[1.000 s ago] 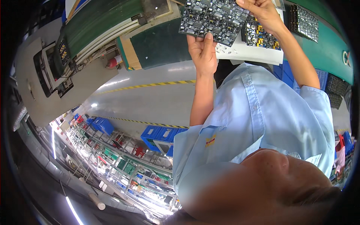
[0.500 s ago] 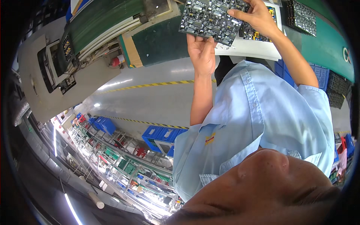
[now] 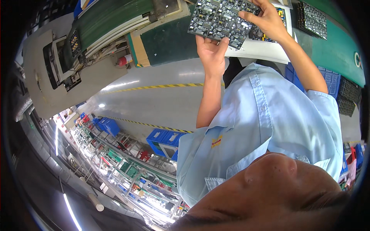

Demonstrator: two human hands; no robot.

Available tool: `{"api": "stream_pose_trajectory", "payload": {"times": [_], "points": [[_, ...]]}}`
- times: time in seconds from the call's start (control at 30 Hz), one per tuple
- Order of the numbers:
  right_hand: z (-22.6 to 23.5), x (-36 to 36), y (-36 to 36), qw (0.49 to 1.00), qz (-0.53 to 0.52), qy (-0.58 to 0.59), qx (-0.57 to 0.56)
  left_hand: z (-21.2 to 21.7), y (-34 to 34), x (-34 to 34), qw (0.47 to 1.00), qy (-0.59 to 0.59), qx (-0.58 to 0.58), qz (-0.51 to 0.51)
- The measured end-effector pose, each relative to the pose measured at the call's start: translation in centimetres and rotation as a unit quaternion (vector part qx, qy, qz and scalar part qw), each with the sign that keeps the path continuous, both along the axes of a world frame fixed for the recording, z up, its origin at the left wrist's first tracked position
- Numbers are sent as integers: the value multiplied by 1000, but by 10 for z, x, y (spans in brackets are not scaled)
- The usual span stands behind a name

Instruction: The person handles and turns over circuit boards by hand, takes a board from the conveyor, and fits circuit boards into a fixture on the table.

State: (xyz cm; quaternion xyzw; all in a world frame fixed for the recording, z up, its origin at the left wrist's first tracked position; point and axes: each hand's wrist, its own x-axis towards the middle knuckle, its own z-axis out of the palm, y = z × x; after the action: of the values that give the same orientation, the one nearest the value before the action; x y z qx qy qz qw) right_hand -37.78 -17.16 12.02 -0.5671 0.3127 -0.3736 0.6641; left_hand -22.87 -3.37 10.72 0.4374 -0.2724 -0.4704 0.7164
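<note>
A dark circuit board panel point(image 3: 219, 19), made of several small populated boards, is held up at the top of the view. My left hand point(image 3: 211, 52) grips its lower edge from beneath, thumb on the board face. My right hand point(image 3: 266, 21) clasps its right edge with the fingers spread over the face. Under the panel lies a white sheet point(image 3: 266, 52) with another board point(image 3: 269, 34) on it, partly hidden by my right hand. My light blue shirt point(image 3: 269, 127) fills the middle.
A second dark board panel point(image 3: 313, 15) lies on the green table point(image 3: 339, 54) at top right. A green conveyor point(image 3: 115, 15) and a grey machine point(image 3: 58, 69) stand at top left. Blue crates point(image 3: 165, 138), parts racks point(image 3: 123, 165) and yellow-black floor tape point(image 3: 162, 86) are on the grey floor.
Both hands keep hold of the panel. My right hand has slid a little lower along its right edge, and the view has shifted slightly.
</note>
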Motion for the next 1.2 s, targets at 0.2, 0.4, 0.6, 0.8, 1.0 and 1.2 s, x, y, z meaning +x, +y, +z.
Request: {"api": "stream_pose_trajectory", "payload": {"times": [0.2,0.4,0.6,0.8,1.0,1.2], "points": [[-5,4,9,999,-16,-22,-21,5,-6,-9,997,-46,7,59],[-4,0,9,1000,-11,2,-23,5,-5,-10,997,-49,10,52],[-20,-3,13,999,-5,36,-25,0,-1,-11,996,-66,37,44],[-18,-1,17,997,15,63,-30,-6,-1,-12,997,-59,10,56],[-21,5,20,999,15,47,-24,-11,0,-9,998,34,20,47],[-23,7,-7,990,108,59,-66,-19,19,6,990,133,38,39]]}}
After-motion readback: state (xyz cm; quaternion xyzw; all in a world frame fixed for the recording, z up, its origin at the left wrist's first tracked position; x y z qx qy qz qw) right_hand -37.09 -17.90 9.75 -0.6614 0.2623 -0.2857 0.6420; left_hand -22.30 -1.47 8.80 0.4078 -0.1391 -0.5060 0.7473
